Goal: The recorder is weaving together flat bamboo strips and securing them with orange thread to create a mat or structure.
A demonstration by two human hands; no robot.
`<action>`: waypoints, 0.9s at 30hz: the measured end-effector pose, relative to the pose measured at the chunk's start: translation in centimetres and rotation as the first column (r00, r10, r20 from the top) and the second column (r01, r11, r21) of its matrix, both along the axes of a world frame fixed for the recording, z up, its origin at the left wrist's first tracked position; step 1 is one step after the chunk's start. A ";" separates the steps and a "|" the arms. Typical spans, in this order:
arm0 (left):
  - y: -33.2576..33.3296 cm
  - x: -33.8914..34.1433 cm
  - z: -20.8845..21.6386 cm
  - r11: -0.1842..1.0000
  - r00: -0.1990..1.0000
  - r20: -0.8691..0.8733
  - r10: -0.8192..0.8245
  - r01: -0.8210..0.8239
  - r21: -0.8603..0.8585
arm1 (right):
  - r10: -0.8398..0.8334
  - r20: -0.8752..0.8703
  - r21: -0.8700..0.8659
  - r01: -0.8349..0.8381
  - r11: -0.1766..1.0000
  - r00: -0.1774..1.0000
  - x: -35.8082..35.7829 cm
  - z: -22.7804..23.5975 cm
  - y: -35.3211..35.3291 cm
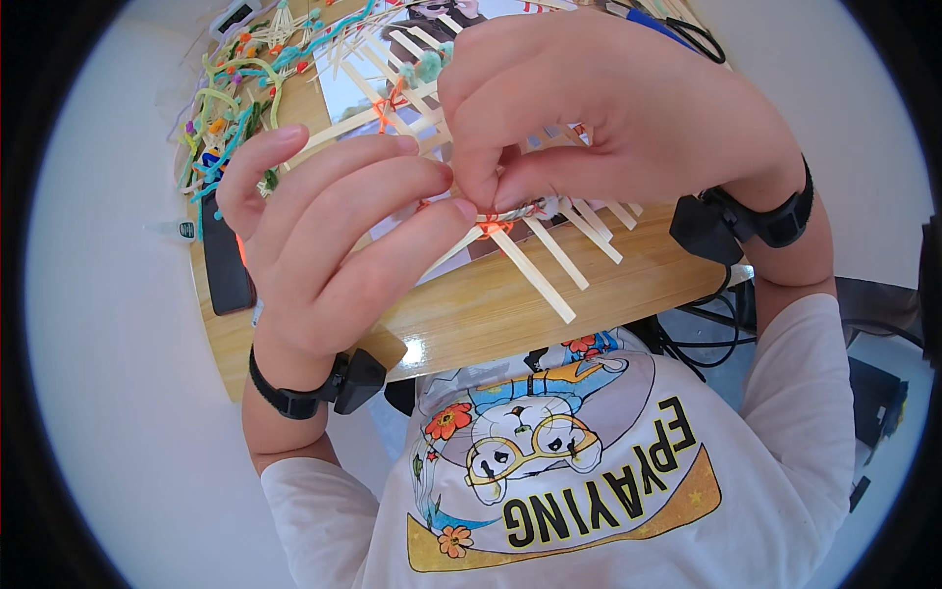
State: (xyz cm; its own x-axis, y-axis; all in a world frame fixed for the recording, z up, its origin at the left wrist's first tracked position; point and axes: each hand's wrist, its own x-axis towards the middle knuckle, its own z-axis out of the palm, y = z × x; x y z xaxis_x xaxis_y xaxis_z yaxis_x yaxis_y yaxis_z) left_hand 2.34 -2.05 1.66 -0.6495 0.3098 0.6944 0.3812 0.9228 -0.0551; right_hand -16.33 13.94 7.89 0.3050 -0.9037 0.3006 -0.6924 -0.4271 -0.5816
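A frame of pale wooden sticks [535, 274] lies on the table in front of me, its sticks laid side by side and jutting out. Orange yarn [497, 228] is wound around its near corner, and a twisted whitish cord [527, 210] runs along the near edge. With thumb and forefinger pressed together, my right hand [608, 108] pinches at the yarn on that corner. My left hand [339, 216] grips the frame beside it, thumb and forefinger close together and the little finger raised. Their fingertips partly hide the corner. Green pompoms [428, 67] sit on the far side.
Tangled coloured pipe cleaners and beads [231, 103] cover the table's far left. A dark phone-like slab [228, 257] lies at the left edge. A printed picture sheet [343, 93] is under the frame. A blue-handled tool [659, 27] lies far right; black cables [711, 344] hang by the table.
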 end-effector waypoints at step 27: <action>-1.7 -2.4 -2.3 0.877 0.983 -0.088 0.162 -0.102 0.470 | -0.548 0.668 0.166 0.617 0.769 0.504 4.3 -9.1 0.3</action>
State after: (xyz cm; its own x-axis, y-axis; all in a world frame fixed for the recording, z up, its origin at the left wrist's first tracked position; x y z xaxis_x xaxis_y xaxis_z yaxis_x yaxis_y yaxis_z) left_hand -0.04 -3.73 -0.64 -0.5637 -0.1479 0.8127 0.2722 0.8956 0.3518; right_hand -12.06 14.25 -1.20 -0.5856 -0.7636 0.2719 -0.2606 -0.1403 -0.9552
